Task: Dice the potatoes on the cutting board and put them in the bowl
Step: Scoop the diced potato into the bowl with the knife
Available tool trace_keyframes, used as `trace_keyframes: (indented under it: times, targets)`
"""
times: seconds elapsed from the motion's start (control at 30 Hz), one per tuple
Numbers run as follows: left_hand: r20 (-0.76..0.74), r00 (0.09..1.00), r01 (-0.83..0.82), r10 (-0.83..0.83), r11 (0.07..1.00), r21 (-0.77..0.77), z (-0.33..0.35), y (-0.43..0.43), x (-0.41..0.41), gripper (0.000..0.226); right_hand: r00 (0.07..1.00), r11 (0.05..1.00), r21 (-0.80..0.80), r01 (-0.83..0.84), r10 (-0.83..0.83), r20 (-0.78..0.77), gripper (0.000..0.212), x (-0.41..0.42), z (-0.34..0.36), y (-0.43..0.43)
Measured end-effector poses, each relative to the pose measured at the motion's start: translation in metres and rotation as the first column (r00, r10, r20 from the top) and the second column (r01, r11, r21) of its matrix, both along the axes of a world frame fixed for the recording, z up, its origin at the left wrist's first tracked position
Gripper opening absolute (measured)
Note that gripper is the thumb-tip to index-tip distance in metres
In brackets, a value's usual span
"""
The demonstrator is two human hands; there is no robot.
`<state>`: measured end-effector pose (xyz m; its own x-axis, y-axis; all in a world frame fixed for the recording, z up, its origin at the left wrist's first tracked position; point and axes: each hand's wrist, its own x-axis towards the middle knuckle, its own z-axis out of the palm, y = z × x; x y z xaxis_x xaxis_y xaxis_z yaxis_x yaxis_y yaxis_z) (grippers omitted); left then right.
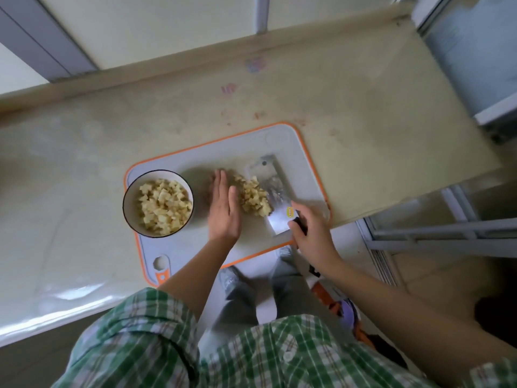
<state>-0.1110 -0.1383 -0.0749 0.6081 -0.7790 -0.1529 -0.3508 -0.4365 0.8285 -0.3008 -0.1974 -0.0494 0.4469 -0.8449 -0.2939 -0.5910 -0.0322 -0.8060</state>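
A grey cutting board with an orange rim (305, 152) lies on the counter. A pile of diced potato (253, 198) sits in its middle, against the flat blade of a cleaver (272, 189). My right hand (310, 228) grips the cleaver's dark handle at the board's near right edge. My left hand (223, 208) stands on edge with straight fingers just left of the pile, touching its side. A white bowl with a dark rim (129, 203), filled with potato dice (163, 204), stands on the board's left end.
The beige counter (112, 135) runs left and back to a raised ledge under a window. Its right end drops off near a metal rack (436, 236). The near edge of the board overhangs the counter front, above my legs.
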Motion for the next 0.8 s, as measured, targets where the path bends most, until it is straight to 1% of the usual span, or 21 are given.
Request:
trace_keyframes:
  times: [0.07, 0.13, 0.27, 0.37, 0.47, 0.57, 0.63, 0.73, 0.8]
  targets:
    - [-0.011, 1.000, -0.007, 0.007, 1.000, -0.025, -0.001, -0.006, -0.002, 0.060, 1.000, 0.997, -0.080, 0.005, -0.007, -0.017, 0.037, 0.013, 0.001, 0.005]
    - [-0.014, 1.000, -0.014, 0.013, 0.999, -0.036, -0.003, -0.012, -0.005, 0.060, 1.000, 0.993, -0.119, 0.005, -0.007, -0.013, 0.037, 0.021, 0.000, 0.007]
    - [-0.005, 1.000, 0.020, -0.020, 0.998, -0.058, -0.005, -0.025, -0.013, 0.058, 1.000, 0.989, -0.143, -0.028, 0.027, -0.008, 0.038, 0.032, -0.005, 0.008]
    - [0.020, 0.999, 0.027, -0.026, 0.998, -0.055, -0.007, -0.030, -0.017, 0.066, 1.000, 0.992, -0.126, -0.030, 0.029, -0.007, 0.040, 0.037, -0.008, 0.009]
    - [0.066, 0.997, 0.050, -0.047, 0.998, -0.046, -0.008, -0.030, -0.017, 0.067, 0.999, 0.998, -0.043, -0.041, 0.042, 0.030, 0.036, 0.037, -0.009, 0.006]
    - [0.108, 0.991, 0.085, -0.082, 0.996, -0.026, -0.003, -0.034, -0.018, 0.067, 0.989, 0.986, 0.166, -0.028, 0.003, 0.147, 0.027, 0.037, 0.000, 0.000]
    - [0.106, 0.992, 0.070, -0.069, 0.997, -0.014, 0.005, -0.038, -0.018, 0.069, 0.979, 0.965, 0.261, -0.028, -0.026, 0.202, 0.027, 0.038, 0.010, -0.005]
    - [0.118, 0.992, 0.047, -0.046, 0.999, -0.008, 0.016, -0.043, -0.016, 0.071, 0.973, 0.941, 0.336, -0.046, -0.033, 0.227, 0.028, 0.039, 0.026, -0.016]
    - [0.142, 0.989, 0.035, -0.033, 0.999, -0.013, 0.024, -0.046, -0.014, 0.072, 0.963, 0.926, 0.367, -0.090, -0.013, 0.269, 0.028, 0.041, 0.039, -0.026]
